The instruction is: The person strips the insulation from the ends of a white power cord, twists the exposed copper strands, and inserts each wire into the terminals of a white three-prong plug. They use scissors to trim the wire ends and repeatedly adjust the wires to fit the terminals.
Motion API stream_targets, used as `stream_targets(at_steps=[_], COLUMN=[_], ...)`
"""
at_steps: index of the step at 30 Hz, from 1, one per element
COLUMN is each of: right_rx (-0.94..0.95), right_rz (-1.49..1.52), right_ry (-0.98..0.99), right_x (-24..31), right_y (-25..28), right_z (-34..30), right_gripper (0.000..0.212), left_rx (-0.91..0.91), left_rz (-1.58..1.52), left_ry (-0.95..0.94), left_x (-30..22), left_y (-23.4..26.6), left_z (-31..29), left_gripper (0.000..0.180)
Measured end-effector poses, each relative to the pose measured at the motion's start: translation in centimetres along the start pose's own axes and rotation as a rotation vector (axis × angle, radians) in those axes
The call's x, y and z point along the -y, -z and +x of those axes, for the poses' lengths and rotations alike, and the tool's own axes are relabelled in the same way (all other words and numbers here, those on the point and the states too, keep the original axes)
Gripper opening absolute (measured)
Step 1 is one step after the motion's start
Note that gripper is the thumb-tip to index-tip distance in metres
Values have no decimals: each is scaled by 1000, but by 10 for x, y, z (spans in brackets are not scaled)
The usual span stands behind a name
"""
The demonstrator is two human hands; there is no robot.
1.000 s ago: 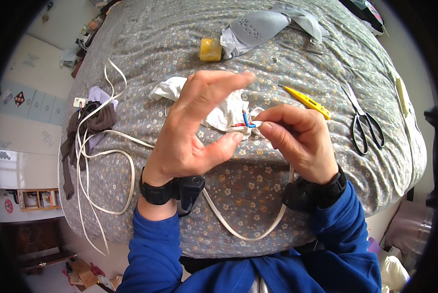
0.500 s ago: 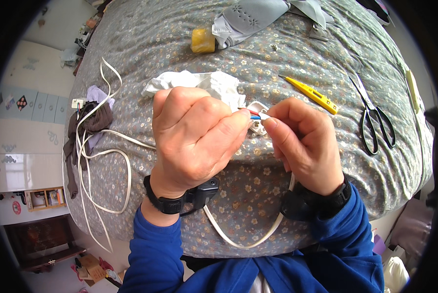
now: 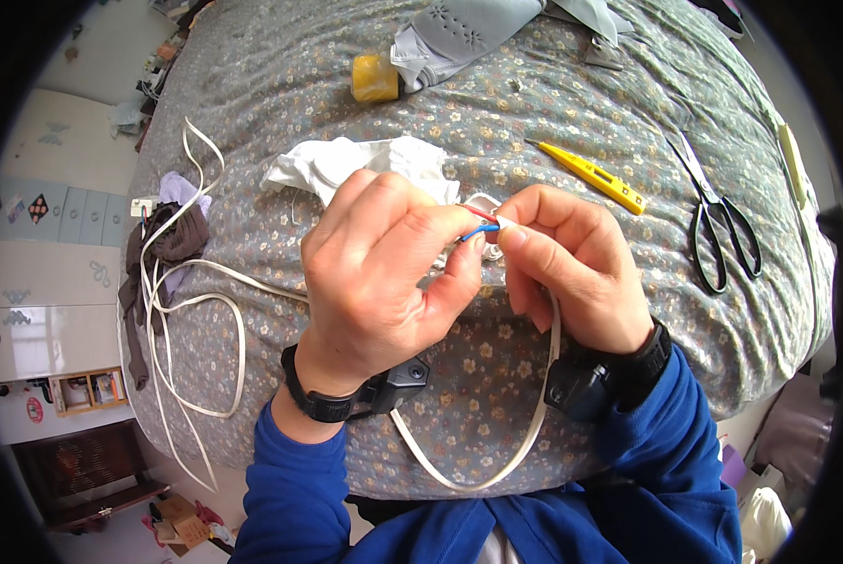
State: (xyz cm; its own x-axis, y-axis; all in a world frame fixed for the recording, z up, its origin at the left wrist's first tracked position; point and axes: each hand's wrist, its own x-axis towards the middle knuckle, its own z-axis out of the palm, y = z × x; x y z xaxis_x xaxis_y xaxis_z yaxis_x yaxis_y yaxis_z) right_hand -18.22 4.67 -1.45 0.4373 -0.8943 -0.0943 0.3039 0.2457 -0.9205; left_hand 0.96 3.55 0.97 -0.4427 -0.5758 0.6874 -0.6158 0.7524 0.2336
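Observation:
Between my hands is the end of a white cable (image 3: 468,487), with a red wire (image 3: 479,212) and a blue wire (image 3: 480,230) coming out of it. My right hand (image 3: 581,273) pinches the white sheath just behind the wires. Fingers bent, my left hand (image 3: 374,263) holds the wires at their other side; the red one runs to its index fingertip and the blue one lies by its thumb. The blue wire's tip looks dark. Behind the fingers sits a white plastic housing (image 3: 482,201), mostly hidden. The cable loops down between my wrists.
A flowered bedspread lies under everything. White cloth (image 3: 355,162) is just beyond my left hand. To the right are a yellow pen-shaped tester (image 3: 590,177) and black-handled scissors (image 3: 717,211). A yellow tape roll (image 3: 375,78) and grey garment (image 3: 464,36) lie far off; coiled cable (image 3: 240,338) lies left.
My left thumb has dropped away from the index finger, so more of the red and blue wires shows, now spread apart. My right hand keeps its pinch. The view has shifted slightly.

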Motion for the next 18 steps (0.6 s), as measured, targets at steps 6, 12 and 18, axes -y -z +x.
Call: stream_targets(at_steps=[6,12,18], right_rx=[37,167,156], right_rz=[-254,-146,25], right_ry=[-57,-84,-78], right_x=[0,0,0], right_y=[5,14,17], right_z=[2,2,1], right_gripper=[23,25,23], left_rx=[232,284,306], left_rz=[13,-265,-638], left_ry=[52,95,455], left_x=[-4,2,-7], left_y=[6,-1,-2], left_z=[-6,-10,-10], left_gripper=[10,4,25])
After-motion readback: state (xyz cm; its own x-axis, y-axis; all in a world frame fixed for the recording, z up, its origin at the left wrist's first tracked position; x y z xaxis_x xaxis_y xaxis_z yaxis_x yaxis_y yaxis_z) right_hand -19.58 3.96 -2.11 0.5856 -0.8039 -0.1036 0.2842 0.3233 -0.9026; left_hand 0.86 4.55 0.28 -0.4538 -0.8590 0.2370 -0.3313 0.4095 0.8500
